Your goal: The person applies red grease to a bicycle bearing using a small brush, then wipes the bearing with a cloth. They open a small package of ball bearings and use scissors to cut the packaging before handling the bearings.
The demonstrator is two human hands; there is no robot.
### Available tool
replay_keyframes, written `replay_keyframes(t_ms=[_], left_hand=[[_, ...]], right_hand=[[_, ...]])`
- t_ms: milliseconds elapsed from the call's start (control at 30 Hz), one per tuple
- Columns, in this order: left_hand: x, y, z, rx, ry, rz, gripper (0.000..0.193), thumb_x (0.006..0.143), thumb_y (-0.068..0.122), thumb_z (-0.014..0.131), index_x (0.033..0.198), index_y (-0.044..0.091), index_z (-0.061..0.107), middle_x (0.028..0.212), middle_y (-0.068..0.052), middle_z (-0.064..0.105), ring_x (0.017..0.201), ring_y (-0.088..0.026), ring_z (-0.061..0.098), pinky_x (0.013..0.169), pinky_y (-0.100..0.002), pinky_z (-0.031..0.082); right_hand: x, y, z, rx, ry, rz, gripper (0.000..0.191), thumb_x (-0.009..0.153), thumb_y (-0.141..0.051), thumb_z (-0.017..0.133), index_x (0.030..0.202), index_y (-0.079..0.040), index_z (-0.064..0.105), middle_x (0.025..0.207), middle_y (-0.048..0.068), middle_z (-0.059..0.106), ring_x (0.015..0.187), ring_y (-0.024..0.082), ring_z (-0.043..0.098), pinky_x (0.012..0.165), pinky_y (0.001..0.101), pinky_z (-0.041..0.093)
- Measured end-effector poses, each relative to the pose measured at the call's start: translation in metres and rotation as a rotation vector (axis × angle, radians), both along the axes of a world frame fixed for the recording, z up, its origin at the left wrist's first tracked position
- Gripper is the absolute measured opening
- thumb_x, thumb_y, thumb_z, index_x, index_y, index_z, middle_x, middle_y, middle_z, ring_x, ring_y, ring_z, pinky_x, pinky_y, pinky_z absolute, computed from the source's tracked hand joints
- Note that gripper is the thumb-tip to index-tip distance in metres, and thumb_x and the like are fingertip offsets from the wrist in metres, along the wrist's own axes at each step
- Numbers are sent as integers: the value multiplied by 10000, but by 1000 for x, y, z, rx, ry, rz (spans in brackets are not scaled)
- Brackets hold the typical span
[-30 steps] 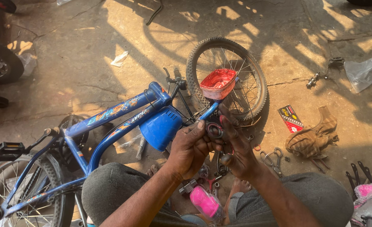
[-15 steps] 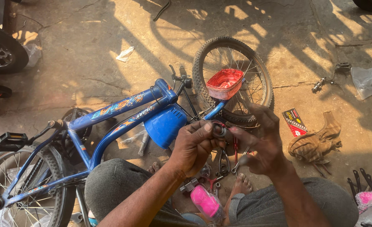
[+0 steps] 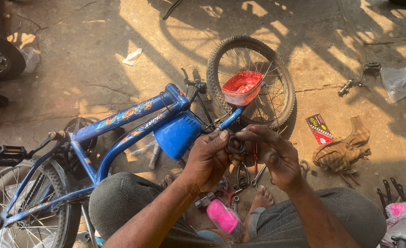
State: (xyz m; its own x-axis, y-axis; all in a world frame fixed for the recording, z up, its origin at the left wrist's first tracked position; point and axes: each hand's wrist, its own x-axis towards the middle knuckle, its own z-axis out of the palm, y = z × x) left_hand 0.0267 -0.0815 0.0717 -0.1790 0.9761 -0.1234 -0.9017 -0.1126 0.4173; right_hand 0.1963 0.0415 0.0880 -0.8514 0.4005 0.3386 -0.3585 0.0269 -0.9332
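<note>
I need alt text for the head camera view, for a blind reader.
Two greasy hands, left hand and right hand, hold a small dark ring together above tools on the ground. A blue bicycle lies beside them, a red tub on its wheel.

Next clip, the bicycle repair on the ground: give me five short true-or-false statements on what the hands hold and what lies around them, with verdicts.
1. Both hands meet on a small dark ring-shaped part. True: the left hand and the right hand pinch it between the fingers.
2. The red tub sits on the spoked wheel. True.
3. The bicycle frame is green. False: it is blue.
4. The brown crumpled rag lies under the left hand. False: it lies on the ground to the right of the right hand.
5. The pink bottle stands on the wheel. False: it lies low between the knees.
</note>
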Motion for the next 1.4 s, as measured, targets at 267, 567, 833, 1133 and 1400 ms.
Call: replay_keyframes(t_ms=[267, 567, 833, 1133, 1400], left_hand=[[2, 5, -8, 81, 99, 175, 276, 1001, 217, 729, 1097, -31, 655, 1045, -128, 712, 946, -214, 677, 888, -384, 550], [5, 6, -13, 17, 93, 165, 328, 941, 204, 765, 1115, -48, 648, 1028, -139, 713, 932, -214, 685, 884, -387, 552], [7, 8, -20, 41, 172, 141, 281, 969, 162, 756, 1122, -39, 632, 1050, -143, 707, 979, -218, 689, 943, -407, 551], [5, 30, -32, -39, 386, 278, 320, 952, 142, 788, 1145, -70, 646, 1078, -121, 720, 989, -215, 693, 914, -391, 574], [63, 107, -95, -487, 664, -127, 310, 930, 224, 749, 1047, -54, 676, 895, -106, 730, 735, -186, 714, 668, -315, 594]], right_hand=[[7, -13, 2, 166, 18, -42, 645, 1107, -453, 555, 1593, -55, 410, 1503, 203, 582, 1406, 298, 594, 1213, 478, 512], [4, -15, -10, 665, 2, -218, 681, 1087, -446, 558, 1631, -106, 328, 1529, 193, 571, 1535, 307, 442, 1283, 447, 402], [7, -32, -18, 454, 54, -235, 747, 1096, -420, 599, 1663, -105, 228, 1583, 204, 504, 1514, 329, 488, 1292, 444, 412], [47, -6, 12, 420, -22, -382, 660, 1159, -407, 529, 1698, -173, 228, 1456, 173, 622, 1276, 251, 658, 1109, 390, 530], [176, 137, 58, 273, -669, -792, 769, 1097, -240, 661, 1734, -102, 253, 1472, 240, 637, 1168, 278, 721, 871, 352, 615]])
